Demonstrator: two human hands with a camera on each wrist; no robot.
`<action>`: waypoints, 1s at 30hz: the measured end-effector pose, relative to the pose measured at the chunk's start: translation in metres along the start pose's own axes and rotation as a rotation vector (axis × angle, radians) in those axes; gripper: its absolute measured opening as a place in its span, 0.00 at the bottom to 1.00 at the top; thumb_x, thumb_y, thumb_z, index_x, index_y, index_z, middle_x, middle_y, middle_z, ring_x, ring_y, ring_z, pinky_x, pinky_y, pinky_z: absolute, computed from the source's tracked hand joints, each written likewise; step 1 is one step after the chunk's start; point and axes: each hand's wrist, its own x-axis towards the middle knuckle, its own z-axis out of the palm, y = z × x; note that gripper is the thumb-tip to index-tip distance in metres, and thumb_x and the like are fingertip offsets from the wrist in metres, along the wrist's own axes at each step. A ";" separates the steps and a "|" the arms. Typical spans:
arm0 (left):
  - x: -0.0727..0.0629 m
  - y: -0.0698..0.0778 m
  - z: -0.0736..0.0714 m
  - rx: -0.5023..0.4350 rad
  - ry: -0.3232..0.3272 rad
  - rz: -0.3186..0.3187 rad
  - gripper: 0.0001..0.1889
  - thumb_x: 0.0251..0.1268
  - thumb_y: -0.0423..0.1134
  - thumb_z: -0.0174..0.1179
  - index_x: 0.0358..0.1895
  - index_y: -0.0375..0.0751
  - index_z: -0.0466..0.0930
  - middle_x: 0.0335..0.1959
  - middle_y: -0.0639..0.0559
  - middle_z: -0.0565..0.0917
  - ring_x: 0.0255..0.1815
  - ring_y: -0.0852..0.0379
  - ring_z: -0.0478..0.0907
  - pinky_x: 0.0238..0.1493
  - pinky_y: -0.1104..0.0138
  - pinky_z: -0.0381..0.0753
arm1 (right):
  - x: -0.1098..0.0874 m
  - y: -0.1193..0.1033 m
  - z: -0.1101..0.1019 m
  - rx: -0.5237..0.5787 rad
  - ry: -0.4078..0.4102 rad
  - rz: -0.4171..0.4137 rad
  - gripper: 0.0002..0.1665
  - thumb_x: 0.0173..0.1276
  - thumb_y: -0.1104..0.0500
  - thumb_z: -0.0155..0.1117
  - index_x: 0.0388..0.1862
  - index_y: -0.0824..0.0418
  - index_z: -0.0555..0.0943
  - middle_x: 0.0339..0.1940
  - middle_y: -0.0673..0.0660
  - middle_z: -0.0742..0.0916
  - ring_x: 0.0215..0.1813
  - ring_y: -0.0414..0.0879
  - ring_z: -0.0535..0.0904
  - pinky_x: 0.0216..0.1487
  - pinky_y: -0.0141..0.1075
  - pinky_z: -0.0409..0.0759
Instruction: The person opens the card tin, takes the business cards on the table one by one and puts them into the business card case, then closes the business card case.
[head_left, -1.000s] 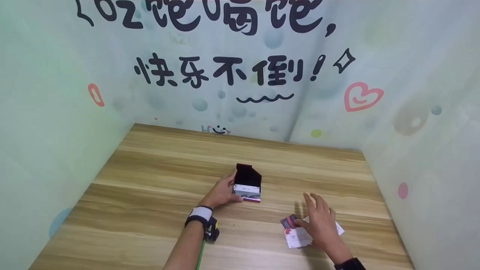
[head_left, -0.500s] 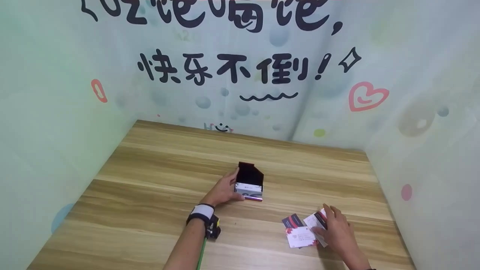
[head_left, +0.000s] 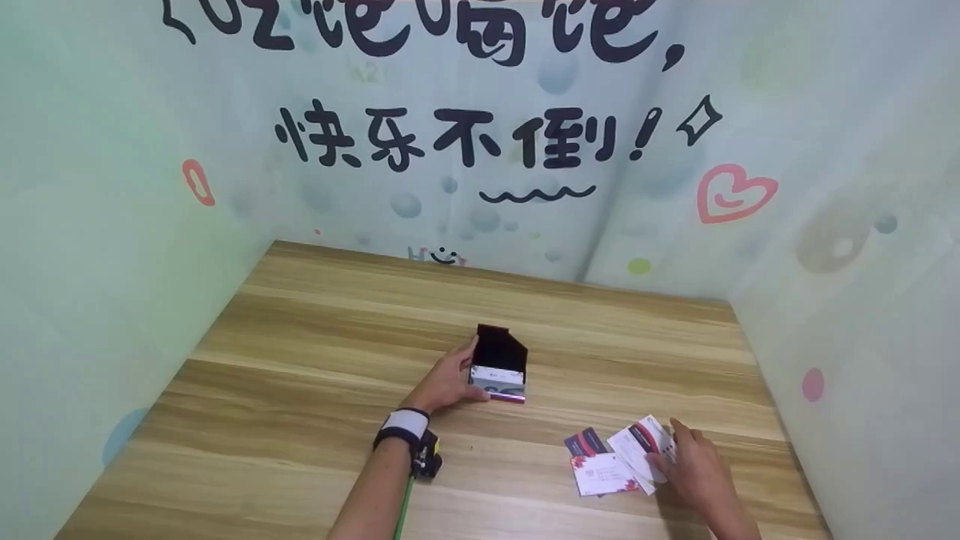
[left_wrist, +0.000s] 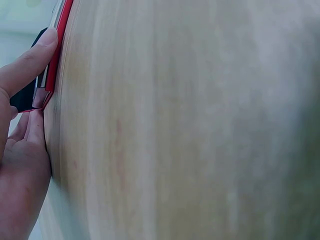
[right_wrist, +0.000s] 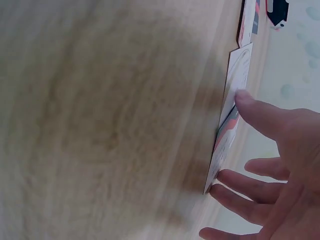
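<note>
My left hand (head_left: 444, 384) holds a small card case (head_left: 501, 349) by its left side, thumb at the front edge. The case's black lid stands up, and white cards with a grey pattern show inside. In the left wrist view the case (left_wrist: 56, 65) has a red outer face. To the right, my right hand (head_left: 705, 469) touches a white card with a dark and red band (head_left: 637, 442). Its thumb rests on the card (right_wrist: 226, 115), while fairly straight fingertips meet the far end. Beside that card lie a white flowered card (head_left: 602, 474) and a dark card (head_left: 583, 442).
All of this stands on a wood-grain table (head_left: 337, 315). Pale printed walls (head_left: 480, 210) rise at the back and both sides. My left wrist carries a strapped camera (head_left: 426, 454) with a green cable.
The right hand has come down onto the cards and slid right, uncovering the white banded card. My left hand keeps its hold on the case. The head view has shifted slightly.
</note>
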 end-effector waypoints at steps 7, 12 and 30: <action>-0.001 0.001 0.000 -0.017 0.006 -0.002 0.58 0.48 0.30 0.76 0.80 0.34 0.44 0.81 0.28 0.45 0.77 0.31 0.58 0.79 0.51 0.62 | 0.004 0.003 -0.001 0.055 0.002 -0.002 0.40 0.60 0.61 0.72 0.66 0.79 0.68 0.47 0.75 0.83 0.48 0.69 0.81 0.51 0.64 0.79; -0.001 0.001 0.001 -0.006 0.004 -0.005 0.58 0.49 0.30 0.76 0.80 0.34 0.43 0.80 0.27 0.45 0.77 0.32 0.58 0.79 0.51 0.62 | 0.007 0.003 -0.002 0.095 -0.020 0.029 0.42 0.57 0.61 0.72 0.66 0.80 0.67 0.45 0.74 0.83 0.46 0.64 0.81 0.50 0.62 0.80; -0.001 0.000 0.002 -0.042 -0.006 -0.008 0.58 0.48 0.29 0.75 0.80 0.34 0.44 0.81 0.29 0.46 0.78 0.34 0.57 0.79 0.52 0.63 | 0.007 -0.004 0.001 0.037 0.067 -0.013 0.35 0.51 0.63 0.72 0.56 0.79 0.76 0.41 0.76 0.84 0.37 0.61 0.82 0.39 0.59 0.83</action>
